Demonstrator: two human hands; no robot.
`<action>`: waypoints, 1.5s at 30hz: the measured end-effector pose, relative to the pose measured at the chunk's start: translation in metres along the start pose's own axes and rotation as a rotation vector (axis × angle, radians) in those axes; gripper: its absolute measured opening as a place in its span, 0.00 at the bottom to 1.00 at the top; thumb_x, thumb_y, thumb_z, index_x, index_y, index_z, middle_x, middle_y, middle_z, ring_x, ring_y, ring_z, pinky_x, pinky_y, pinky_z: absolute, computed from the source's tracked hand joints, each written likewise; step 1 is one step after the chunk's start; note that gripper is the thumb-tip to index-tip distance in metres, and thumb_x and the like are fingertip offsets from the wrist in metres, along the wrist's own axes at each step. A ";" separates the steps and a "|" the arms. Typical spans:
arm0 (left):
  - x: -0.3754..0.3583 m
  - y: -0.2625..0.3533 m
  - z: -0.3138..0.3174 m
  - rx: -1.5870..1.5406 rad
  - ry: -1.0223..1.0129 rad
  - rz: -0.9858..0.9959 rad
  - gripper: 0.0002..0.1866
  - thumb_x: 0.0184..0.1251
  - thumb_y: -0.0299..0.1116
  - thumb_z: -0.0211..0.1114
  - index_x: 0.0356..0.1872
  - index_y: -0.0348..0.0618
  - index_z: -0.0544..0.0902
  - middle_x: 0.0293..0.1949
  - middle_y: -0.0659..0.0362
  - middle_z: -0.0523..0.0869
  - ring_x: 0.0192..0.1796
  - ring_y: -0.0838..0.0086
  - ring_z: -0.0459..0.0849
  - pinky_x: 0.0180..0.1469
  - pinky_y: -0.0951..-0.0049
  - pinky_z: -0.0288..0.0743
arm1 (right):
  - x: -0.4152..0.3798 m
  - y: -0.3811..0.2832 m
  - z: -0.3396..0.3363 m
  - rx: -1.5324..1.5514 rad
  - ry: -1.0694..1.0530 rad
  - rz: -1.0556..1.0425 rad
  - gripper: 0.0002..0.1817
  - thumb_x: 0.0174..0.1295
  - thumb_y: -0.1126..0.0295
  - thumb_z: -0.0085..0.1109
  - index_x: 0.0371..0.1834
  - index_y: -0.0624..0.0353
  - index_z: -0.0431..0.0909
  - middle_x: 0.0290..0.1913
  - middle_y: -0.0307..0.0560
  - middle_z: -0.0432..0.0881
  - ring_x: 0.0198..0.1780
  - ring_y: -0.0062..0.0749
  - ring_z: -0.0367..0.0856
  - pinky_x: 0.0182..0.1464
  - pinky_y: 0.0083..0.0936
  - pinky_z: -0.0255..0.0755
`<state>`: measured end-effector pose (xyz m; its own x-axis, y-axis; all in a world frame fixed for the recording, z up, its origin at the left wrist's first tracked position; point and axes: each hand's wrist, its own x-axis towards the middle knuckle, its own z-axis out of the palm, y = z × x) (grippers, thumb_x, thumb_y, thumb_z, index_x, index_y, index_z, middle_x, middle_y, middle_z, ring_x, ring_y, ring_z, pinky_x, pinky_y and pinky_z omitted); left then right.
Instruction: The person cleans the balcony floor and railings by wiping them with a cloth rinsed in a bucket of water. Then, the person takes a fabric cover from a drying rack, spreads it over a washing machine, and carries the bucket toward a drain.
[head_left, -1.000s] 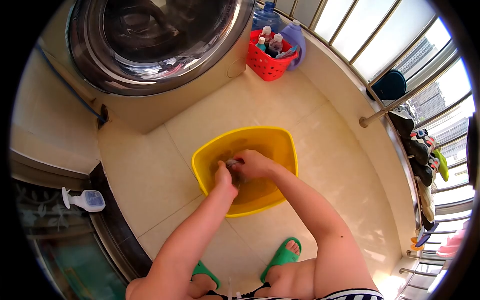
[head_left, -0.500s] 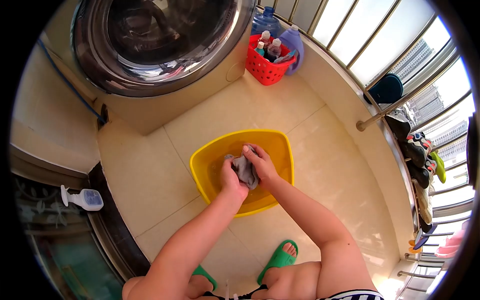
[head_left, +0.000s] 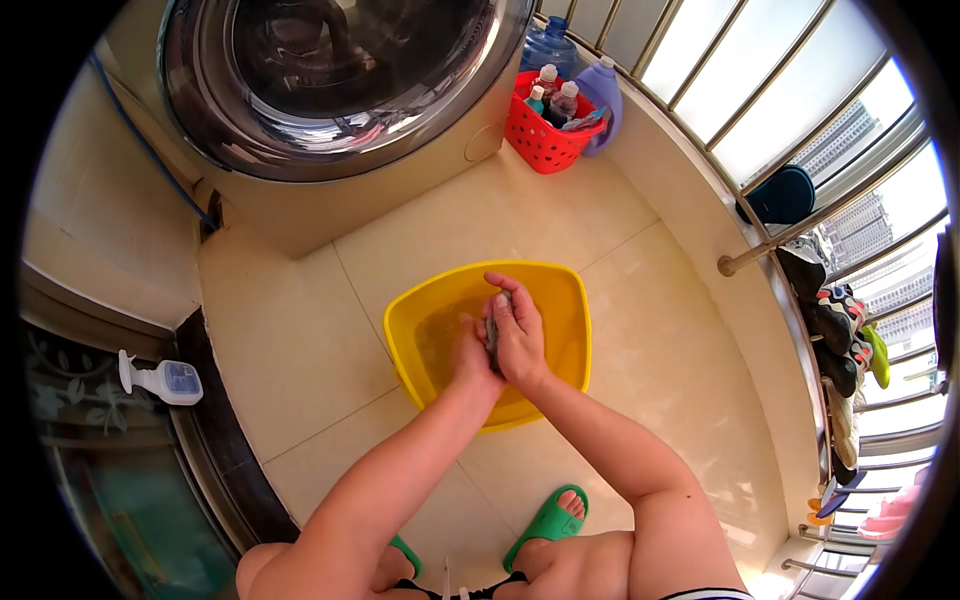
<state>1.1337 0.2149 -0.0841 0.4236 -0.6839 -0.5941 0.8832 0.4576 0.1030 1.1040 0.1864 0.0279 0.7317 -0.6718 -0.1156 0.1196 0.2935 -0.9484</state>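
A wet-looking grey cloth (head_left: 493, 346) is squeezed between my two palms; its exact kind does not show, since only a thin strip is visible. My left hand (head_left: 469, 352) presses it from the left, slightly blurred. From the right, my right hand (head_left: 520, 338) closes over it, thumb on top and index finger pointing away from me. Both hands are above a yellow basin (head_left: 410, 300) on the floor, which appears to have some water in it.
A front-loading washing machine (head_left: 340, 90) stands ahead on the left. Beside it is a red basket (head_left: 547, 143) of bottles, with a purple jug (head_left: 605, 95). A white spray bottle (head_left: 165, 381) is at left. Shoes (head_left: 838, 330) line the railing ledge. My green slippers (head_left: 548, 525) are near the basin.
My hands have come together, folding the spread cloth into a narrow strip between the palms. The right hand has turned over it. The view has shifted slightly.
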 end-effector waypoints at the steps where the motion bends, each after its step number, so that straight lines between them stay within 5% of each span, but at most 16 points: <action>1: -0.004 0.000 0.003 -0.001 0.002 0.001 0.23 0.75 0.49 0.35 0.48 0.46 0.75 0.51 0.56 0.78 0.56 0.66 0.77 0.58 0.64 0.71 | 0.000 0.000 0.000 0.000 -0.001 0.002 0.12 0.73 0.71 0.38 0.55 0.61 0.67 0.27 0.35 0.66 0.27 0.15 0.64 0.30 0.15 0.67; 10: -0.039 0.002 0.036 0.040 0.017 -0.045 0.20 0.76 0.45 0.35 0.37 0.48 0.74 0.44 0.59 0.78 0.49 0.72 0.78 0.52 0.69 0.72 | 0.000 0.001 0.000 -0.071 0.068 0.074 0.11 0.74 0.65 0.40 0.37 0.59 0.69 0.24 0.33 0.63 0.25 0.15 0.61 0.26 0.17 0.61; 18: -0.037 -0.005 0.023 0.098 -0.055 0.024 0.17 0.74 0.41 0.37 0.33 0.48 0.74 0.40 0.60 0.78 0.45 0.73 0.78 0.48 0.70 0.73 | 0.002 0.001 0.001 -0.478 0.085 -0.003 0.24 0.73 0.56 0.42 0.23 0.64 0.66 0.19 0.45 0.65 0.23 0.28 0.61 0.27 0.32 0.62; 24: -0.017 -0.013 0.002 0.086 -0.185 0.089 0.15 0.71 0.37 0.41 0.28 0.47 0.74 0.32 0.61 0.78 0.37 0.74 0.78 0.40 0.72 0.73 | 0.002 0.000 0.001 -0.479 0.082 -0.048 0.25 0.73 0.57 0.43 0.20 0.65 0.65 0.16 0.47 0.63 0.21 0.31 0.59 0.26 0.33 0.60; 31: -0.042 -0.005 0.035 0.175 -0.114 0.112 0.14 0.71 0.37 0.42 0.28 0.47 0.75 0.32 0.62 0.77 0.36 0.74 0.78 0.38 0.73 0.72 | 0.003 -0.003 0.001 -0.553 0.082 -0.096 0.24 0.72 0.60 0.44 0.20 0.67 0.65 0.15 0.53 0.63 0.19 0.35 0.59 0.25 0.37 0.60; 34: -0.060 0.003 0.052 0.230 -0.009 0.139 0.15 0.71 0.39 0.43 0.29 0.47 0.75 0.32 0.62 0.78 0.36 0.74 0.78 0.38 0.73 0.72 | 0.008 0.004 -0.003 -0.569 0.071 -0.153 0.24 0.71 0.61 0.43 0.18 0.65 0.64 0.14 0.49 0.64 0.18 0.32 0.58 0.24 0.35 0.59; 37: -0.040 0.005 0.027 0.212 0.038 0.006 0.15 0.71 0.40 0.44 0.29 0.48 0.75 0.31 0.61 0.77 0.35 0.74 0.78 0.37 0.73 0.72 | 0.015 0.002 -0.008 -0.361 0.046 0.018 0.22 0.71 0.62 0.43 0.18 0.63 0.65 0.15 0.43 0.67 0.17 0.29 0.59 0.22 0.32 0.60; 39: 0.021 -0.002 -0.043 -0.252 -0.873 -0.136 0.16 0.72 0.44 0.42 0.46 0.47 0.75 0.42 0.57 0.80 0.44 0.69 0.80 0.44 0.67 0.75 | 0.017 -0.007 -0.010 0.018 0.069 0.252 0.21 0.72 0.61 0.42 0.19 0.58 0.64 0.16 0.39 0.66 0.16 0.23 0.62 0.18 0.24 0.61; 40: 0.003 0.004 -0.019 -0.250 -0.874 -0.137 0.16 0.72 0.44 0.42 0.46 0.47 0.75 0.42 0.57 0.80 0.44 0.69 0.80 0.44 0.67 0.75 | 0.020 -0.009 -0.017 0.028 0.045 0.269 0.13 0.69 0.66 0.44 0.27 0.59 0.68 0.21 0.42 0.70 0.19 0.26 0.67 0.23 0.25 0.67; 42: -0.054 0.025 0.063 0.199 0.175 -0.106 0.19 0.72 0.45 0.42 0.51 0.45 0.73 0.50 0.55 0.80 0.51 0.66 0.80 0.54 0.65 0.75 | 0.028 -0.020 -0.026 0.042 0.000 0.249 0.07 0.65 0.69 0.45 0.31 0.60 0.69 0.25 0.42 0.71 0.24 0.26 0.69 0.28 0.25 0.68; 45: -0.058 0.049 0.074 0.314 0.067 -0.103 0.22 0.72 0.47 0.42 0.55 0.43 0.70 0.55 0.54 0.78 0.57 0.65 0.78 0.61 0.62 0.71 | 0.036 -0.044 -0.053 0.025 -0.103 0.306 0.14 0.53 0.78 0.45 0.44 0.60 0.70 0.36 0.42 0.72 0.37 0.26 0.71 0.42 0.23 0.69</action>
<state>1.1674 0.2343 0.0145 0.3240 -0.6737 -0.6642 0.9440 0.1836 0.2742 1.0894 0.1134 0.0500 0.8000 -0.4779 -0.3629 -0.1008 0.4892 -0.8663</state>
